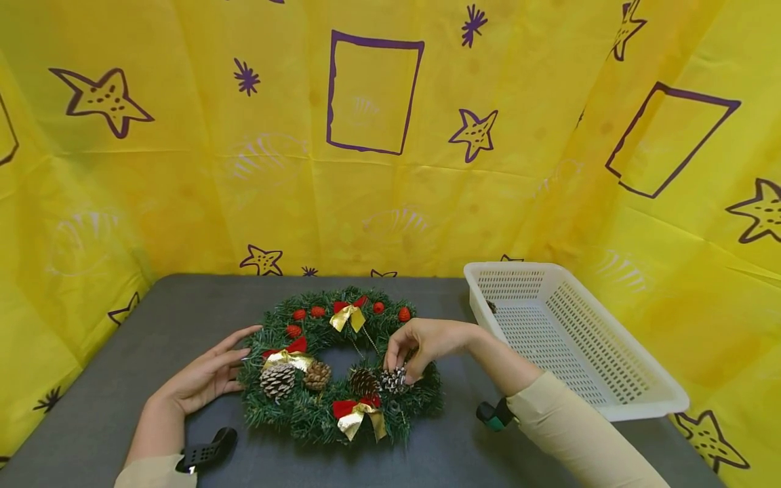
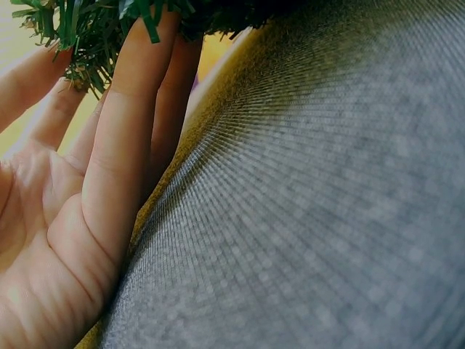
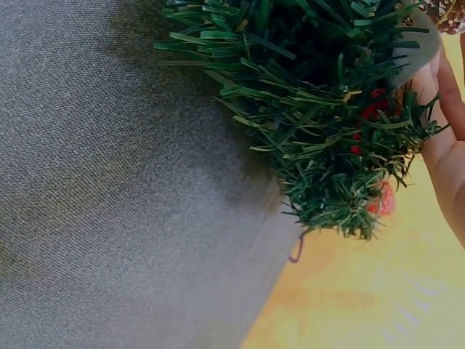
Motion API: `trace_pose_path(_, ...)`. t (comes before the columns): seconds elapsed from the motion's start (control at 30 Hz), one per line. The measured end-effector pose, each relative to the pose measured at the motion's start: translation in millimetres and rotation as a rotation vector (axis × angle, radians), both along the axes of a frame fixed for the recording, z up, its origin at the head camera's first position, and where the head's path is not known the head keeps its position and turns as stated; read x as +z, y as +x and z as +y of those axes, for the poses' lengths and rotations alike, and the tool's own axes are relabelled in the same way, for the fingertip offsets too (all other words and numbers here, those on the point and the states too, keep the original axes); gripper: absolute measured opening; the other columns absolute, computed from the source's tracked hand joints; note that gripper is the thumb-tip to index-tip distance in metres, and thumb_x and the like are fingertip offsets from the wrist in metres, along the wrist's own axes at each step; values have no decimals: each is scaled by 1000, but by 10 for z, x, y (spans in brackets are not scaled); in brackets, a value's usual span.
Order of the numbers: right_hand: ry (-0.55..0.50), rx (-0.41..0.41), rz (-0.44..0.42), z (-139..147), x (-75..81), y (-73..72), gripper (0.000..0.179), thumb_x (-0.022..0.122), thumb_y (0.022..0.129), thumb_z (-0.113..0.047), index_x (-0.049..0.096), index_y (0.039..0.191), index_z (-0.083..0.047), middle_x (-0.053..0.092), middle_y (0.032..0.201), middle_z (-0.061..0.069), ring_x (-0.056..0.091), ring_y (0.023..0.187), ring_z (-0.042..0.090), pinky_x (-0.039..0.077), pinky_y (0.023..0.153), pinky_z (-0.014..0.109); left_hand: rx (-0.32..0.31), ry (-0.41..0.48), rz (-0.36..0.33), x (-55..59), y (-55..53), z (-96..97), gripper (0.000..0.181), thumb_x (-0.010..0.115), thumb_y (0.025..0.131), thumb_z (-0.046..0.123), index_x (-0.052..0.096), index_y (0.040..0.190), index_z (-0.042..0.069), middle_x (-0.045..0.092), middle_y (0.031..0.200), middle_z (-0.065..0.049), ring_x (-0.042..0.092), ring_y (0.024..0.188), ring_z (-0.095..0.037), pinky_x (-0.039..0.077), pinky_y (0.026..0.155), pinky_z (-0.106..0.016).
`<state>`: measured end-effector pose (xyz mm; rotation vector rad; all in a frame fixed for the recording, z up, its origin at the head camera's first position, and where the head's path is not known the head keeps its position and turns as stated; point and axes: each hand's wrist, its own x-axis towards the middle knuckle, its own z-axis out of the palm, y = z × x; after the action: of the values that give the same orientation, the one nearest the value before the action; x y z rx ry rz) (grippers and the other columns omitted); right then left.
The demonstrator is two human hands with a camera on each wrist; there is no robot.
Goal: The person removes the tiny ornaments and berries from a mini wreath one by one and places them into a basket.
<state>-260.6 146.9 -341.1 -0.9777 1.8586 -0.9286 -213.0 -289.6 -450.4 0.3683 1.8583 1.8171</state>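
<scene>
A green Christmas wreath lies on the table, trimmed with bows, pine cones and red berries. My right hand reaches over its right side and pinches a white-tipped pine cone between thumb and fingers, down among the needles. Beside that cone sits a darker pine cone, above a red and gold bow. On the wreath's left are a frosted pine cone and a brown one. My left hand rests its extended fingers against the left edge; in the left wrist view its fingertips touch the needles.
A white plastic basket stands at the right, with a small dark pine cone by its left wall. The grey table meets a yellow patterned curtain behind and at both sides.
</scene>
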Motion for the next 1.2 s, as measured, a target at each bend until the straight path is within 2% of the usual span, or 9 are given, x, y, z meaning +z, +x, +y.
trace_pose_path(0.13, -9, -7, -17, 11, 20, -7, 30, 73, 82, 3, 65, 111, 4, 64, 98, -3, 60, 84, 12, 55, 69, 25, -3, 8, 0, -9, 3, -3, 57, 29, 111, 29, 1, 159, 40, -35, 159, -20, 44, 124, 6, 39, 109, -60)
trace_pose_path(0.2, -23, -8, -32, 24, 21, -14, 32, 73, 82, 3, 63, 112, 5, 63, 98, -3, 60, 83, 13, 55, 70, 26, 1, 7, -2, -5, 7, 5, 57, 29, 111, 29, 1, 159, 39, -35, 159, -20, 42, 138, -8, 39, 110, -60)
trace_pose_path(0.27, -36, -16, -52, 37, 26, -18, 32, 73, 82, 3, 62, 112, 6, 63, 98, -2, 60, 83, 13, 57, 72, 28, 9, 5, -9, 0, 9, 17, 57, 29, 111, 30, 0, 159, 39, -35, 159, -20, 27, 150, -31, 36, 110, -62)
trace_pose_path(0.33, -50, -29, -79, 53, 33, -24, 33, 73, 83, 3, 61, 113, 6, 63, 100, -2, 61, 84, 14, 58, 73, 30, 17, 7, -19, 8, 10, 32, 58, 29, 110, 30, -1, 159, 40, -35, 159, -18, 3, 151, -48, 33, 111, -65)
trace_pose_path(0.43, -83, -52, -85, 85, 50, -39, 34, 73, 83, 3, 61, 114, 7, 63, 103, -2, 61, 86, 14, 57, 74, 31, 16, 19, -26, 14, 8, 44, 58, 29, 111, 30, -1, 159, 40, -36, 159, -17, -11, 148, -51, 28, 112, -69)
trace_pose_path(0.67, -126, -98, -22, 145, 120, -75, 37, 74, 83, 0, 64, 118, 6, 65, 111, -3, 58, 95, 14, 55, 76, 27, 18, 3, -14, 11, 6, 38, 58, 28, 111, 30, -2, 159, 40, -34, 159, -20, -8, 148, -51, 36, 110, -63)
trace_pose_path(1.07, -190, -69, 18, 222, 211, -119, 38, 73, 85, -2, 65, 121, 8, 65, 118, 1, 59, 101, 12, 54, 85, 28, 16, 4, -8, 1, 3, 25, 58, 28, 111, 30, -2, 159, 39, -35, 159, -20, -5, 148, -51, 39, 109, -60)
trace_pose_path(1.13, -196, -73, 26, 233, 224, -127, 37, 74, 85, -2, 66, 119, 6, 66, 121, 6, 59, 102, 13, 54, 86, 28, 12, 1, -1, -2, 4, 17, 57, 28, 111, 30, -1, 159, 39, -35, 159, -20, 10, 151, -46, 40, 109, -59)
trace_pose_path(1.2, -198, -86, 34, 244, 236, -133, 35, 75, 84, -2, 69, 118, 3, 65, 122, 10, 60, 103, 14, 53, 89, 28, 6, 2, 2, -3, 3, 10, 57, 29, 111, 29, -1, 159, 39, -35, 159, -20, 32, 148, -28, 42, 108, -56)
